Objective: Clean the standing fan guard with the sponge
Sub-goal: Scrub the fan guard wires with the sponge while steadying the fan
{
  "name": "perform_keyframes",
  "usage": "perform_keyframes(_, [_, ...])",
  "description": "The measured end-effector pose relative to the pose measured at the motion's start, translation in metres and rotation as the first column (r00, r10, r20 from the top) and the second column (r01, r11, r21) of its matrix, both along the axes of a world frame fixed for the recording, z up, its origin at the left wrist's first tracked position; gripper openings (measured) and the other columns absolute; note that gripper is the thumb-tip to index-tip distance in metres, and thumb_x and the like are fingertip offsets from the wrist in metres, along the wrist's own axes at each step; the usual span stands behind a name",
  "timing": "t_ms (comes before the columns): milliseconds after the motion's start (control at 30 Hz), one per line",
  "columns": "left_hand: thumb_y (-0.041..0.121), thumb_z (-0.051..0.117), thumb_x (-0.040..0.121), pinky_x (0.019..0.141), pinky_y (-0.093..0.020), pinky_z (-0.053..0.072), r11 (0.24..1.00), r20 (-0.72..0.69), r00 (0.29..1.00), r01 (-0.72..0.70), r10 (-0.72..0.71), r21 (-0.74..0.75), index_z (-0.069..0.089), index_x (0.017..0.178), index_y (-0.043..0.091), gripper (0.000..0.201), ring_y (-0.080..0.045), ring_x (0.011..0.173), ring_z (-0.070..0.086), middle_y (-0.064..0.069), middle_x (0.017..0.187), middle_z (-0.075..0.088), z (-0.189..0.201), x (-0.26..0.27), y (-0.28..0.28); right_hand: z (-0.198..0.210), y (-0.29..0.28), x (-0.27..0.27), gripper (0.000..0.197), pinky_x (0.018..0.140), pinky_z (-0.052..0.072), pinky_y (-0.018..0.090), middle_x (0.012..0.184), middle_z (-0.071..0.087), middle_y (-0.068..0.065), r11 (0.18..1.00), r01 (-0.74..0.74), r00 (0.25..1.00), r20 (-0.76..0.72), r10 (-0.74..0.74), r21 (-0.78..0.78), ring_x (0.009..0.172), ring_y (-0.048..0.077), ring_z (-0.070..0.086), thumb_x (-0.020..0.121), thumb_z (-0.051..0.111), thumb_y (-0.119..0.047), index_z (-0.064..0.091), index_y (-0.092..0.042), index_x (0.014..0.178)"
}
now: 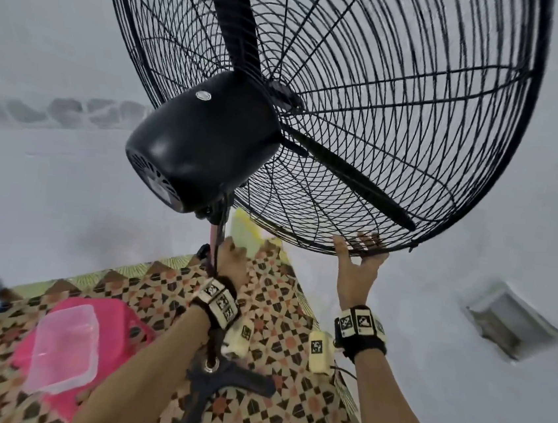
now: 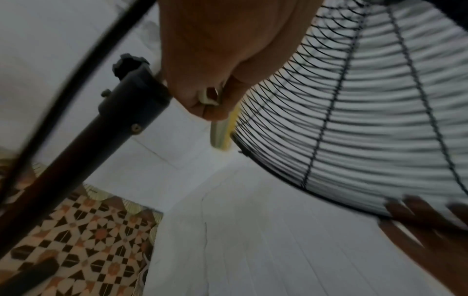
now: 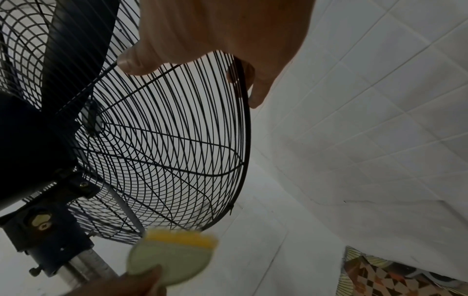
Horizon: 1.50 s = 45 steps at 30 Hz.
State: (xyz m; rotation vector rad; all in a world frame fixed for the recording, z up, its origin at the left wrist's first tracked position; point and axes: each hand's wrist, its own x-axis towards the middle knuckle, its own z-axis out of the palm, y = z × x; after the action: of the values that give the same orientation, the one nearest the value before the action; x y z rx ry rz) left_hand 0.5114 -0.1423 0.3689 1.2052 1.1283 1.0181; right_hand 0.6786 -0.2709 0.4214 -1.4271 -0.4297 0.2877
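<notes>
The black wire fan guard (image 1: 369, 93) fills the upper head view, tilted, with the black motor housing (image 1: 202, 144) behind it. My right hand (image 1: 358, 264) grips the guard's bottom rim (image 3: 244, 112), thumb on the rear wires and fingers hooked round the front. My left hand (image 1: 233, 258) pinches a pale green and yellow sponge (image 1: 244, 232) just under the guard's lower rear edge, beside the fan pole (image 2: 106, 128). In the left wrist view the sponge (image 2: 221, 134) sticks out below my curled fingers, close to the guard (image 2: 367, 112). The right wrist view shows the sponge (image 3: 174, 258) blurred.
A pink basket (image 1: 117, 328) with a clear plastic lid (image 1: 65, 347) sits on the patterned floor covering (image 1: 277, 414) at lower left. The fan's dark base legs (image 1: 228, 381) spread between my forearms. White tiled wall (image 1: 526, 237) stands close behind the fan.
</notes>
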Motion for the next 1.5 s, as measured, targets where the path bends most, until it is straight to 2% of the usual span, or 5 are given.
perform_keyframes(267, [0.015, 0.051, 0.108, 0.082, -0.041, 0.064, 0.915, -0.311, 0.914, 0.338, -0.262, 0.221, 0.054, 0.149, 0.010, 0.041, -0.025, 0.097, 0.073, -0.007, 0.125, 0.069, -0.018, 0.004, -0.029, 0.003, 0.001, 0.003, 0.117, 0.093, 0.044, 0.002, 0.157, 0.042, -0.001, 1.000, -0.008, 1.000, 0.024, 0.007, 0.030, 0.142, 0.016, 0.043, 0.075, 0.087, -0.045, 0.016, -0.012, 0.162])
perform_keyframes(733, [0.031, 0.046, 0.107, 0.072, -0.042, 0.062, 0.895, -0.352, 0.920, 0.294, -0.170, 0.337, 0.062, 0.133, 0.024, 0.032, -0.027, 0.085, 0.072, -0.011, 0.104, 0.075, -0.006, -0.005, -0.031, 0.006, -0.004, 0.004, 0.118, 0.100, 0.038, 0.014, 0.161, 0.038, 0.005, 0.998, -0.063, 0.998, 0.014, 0.063, -0.018, 0.138, 0.010, 0.041, 0.079, 0.087, -0.037, 0.007, -0.013, 0.163])
perform_keyframes(933, [0.004, 0.059, 0.102, 0.107, -0.039, 0.044, 0.990, -0.316, 0.941, -0.086, 0.116, 0.109, 0.055, 0.140, -0.004, 0.039, -0.041, 0.130, 0.057, -0.026, 0.137, 0.060, 0.032, -0.003, 0.003, 0.002, -0.004, 0.006, 0.119, 0.102, 0.037, 0.020, 0.140, 0.041, -0.010, 0.996, -0.089, 0.996, -0.003, 0.088, -0.011, 0.129, 0.005, 0.041, 0.077, 0.088, -0.039, 0.009, -0.017, 0.163])
perform_keyframes(1200, [-0.008, 0.056, 0.098, 0.065, -0.011, 0.052, 0.986, -0.253, 0.967, 0.079, -0.040, 0.146, 0.060, 0.121, 0.007, 0.028, -0.020, 0.085, 0.064, -0.010, 0.098, 0.067, 0.036, -0.017, -0.016, 0.000, 0.001, 0.005, 0.125, 0.103, 0.043, 0.022, 0.144, 0.040, -0.010, 0.996, -0.091, 0.996, -0.016, 0.092, 0.013, 0.132, 0.009, 0.044, 0.072, 0.089, -0.049, 0.009, -0.020, 0.163])
perform_keyframes(1500, [0.009, 0.060, 0.101, 0.098, -0.043, 0.058, 0.929, -0.351, 0.915, 0.289, -0.197, 0.232, 0.063, 0.136, 0.006, 0.035, -0.025, 0.115, 0.068, -0.009, 0.129, 0.071, 0.041, -0.013, -0.042, 0.003, -0.002, 0.000, 0.130, 0.111, 0.049, 0.044, 0.151, 0.044, 0.000, 0.998, -0.064, 0.997, -0.033, 0.064, 0.016, 0.132, 0.014, 0.046, 0.066, 0.088, -0.052, 0.009, -0.018, 0.163])
